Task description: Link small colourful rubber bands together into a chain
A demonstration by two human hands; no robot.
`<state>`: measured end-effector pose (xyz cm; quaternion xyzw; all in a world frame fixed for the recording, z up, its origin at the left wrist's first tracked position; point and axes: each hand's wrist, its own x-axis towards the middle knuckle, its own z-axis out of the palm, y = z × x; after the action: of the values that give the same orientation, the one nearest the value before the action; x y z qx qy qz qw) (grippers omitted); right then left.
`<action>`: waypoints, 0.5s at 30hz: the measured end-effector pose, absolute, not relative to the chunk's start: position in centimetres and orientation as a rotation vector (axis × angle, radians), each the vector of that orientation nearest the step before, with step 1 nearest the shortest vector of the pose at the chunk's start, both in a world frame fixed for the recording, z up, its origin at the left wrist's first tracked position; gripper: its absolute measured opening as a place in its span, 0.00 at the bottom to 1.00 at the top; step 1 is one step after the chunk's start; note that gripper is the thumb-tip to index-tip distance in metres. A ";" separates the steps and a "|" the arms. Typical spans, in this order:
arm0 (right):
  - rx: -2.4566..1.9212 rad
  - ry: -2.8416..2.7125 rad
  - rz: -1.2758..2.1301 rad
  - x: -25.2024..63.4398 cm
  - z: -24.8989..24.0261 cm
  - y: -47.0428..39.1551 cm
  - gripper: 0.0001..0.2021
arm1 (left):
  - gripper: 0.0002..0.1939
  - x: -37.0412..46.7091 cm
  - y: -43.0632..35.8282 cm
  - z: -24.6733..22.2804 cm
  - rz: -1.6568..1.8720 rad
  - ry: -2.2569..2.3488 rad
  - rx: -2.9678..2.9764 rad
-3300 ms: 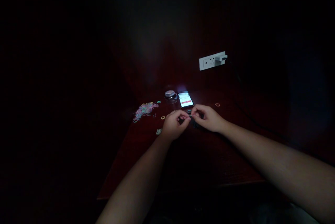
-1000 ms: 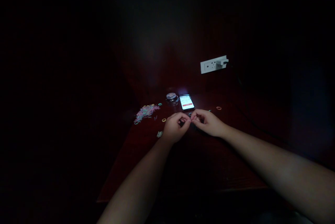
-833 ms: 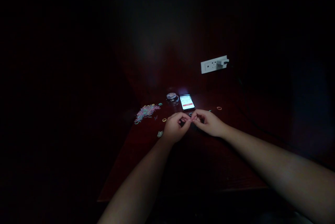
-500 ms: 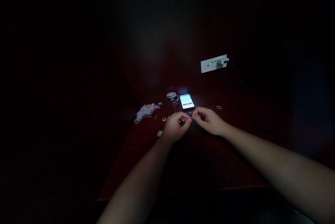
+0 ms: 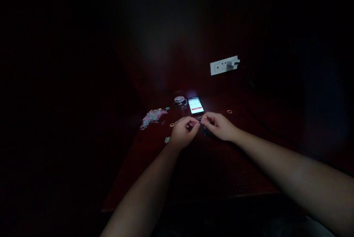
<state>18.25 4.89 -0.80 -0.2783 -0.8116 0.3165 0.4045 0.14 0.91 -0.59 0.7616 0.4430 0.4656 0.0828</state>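
Note:
My left hand (image 5: pixel 183 133) and my right hand (image 5: pixel 219 126) meet over the dark red table (image 5: pixel 210 170), fingertips almost touching. Both are closed in a pinch. Whatever lies between the fingertips is too small and dim to name. Just beyond them sits a small bluish ring-shaped band (image 5: pixel 199 118), partly covered by the fingers. A yellow band (image 5: pixel 172 124) lies left of my left hand, and a pale bundle (image 5: pixel 167 140) rests beside that wrist. Something dark under my right hand is hard to make out.
A pile of colourful small bands (image 5: pixel 153 117) spreads at the table's left edge. Behind my hands stand a lidded clear jar (image 5: pixel 180 103) and a lit phone (image 5: pixel 197 109). One pinkish band (image 5: pixel 229 111) lies at right. A wall socket (image 5: pixel 224 65) holds a plug.
The whole view has shifted slightly, so things appear a little further left and up. Both hands keep their pinch at nearly the same spot.

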 end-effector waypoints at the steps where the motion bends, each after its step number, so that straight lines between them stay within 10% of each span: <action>1: -0.698 -2.052 0.803 18.3 -0.8 4.9 0.06 | 0.04 0.1 0.9 -0.6 1.395 1.326 2.272; 15: -0.709 -2.090 0.759 18.3 -0.4 4.6 0.07 | 0.04 0.0 1.1 -0.7 1.431 1.341 2.247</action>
<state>18.31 4.61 -0.36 -0.2794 -0.8235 0.2989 0.3929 0.04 1.14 -0.74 0.7510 0.4481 0.4784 0.0797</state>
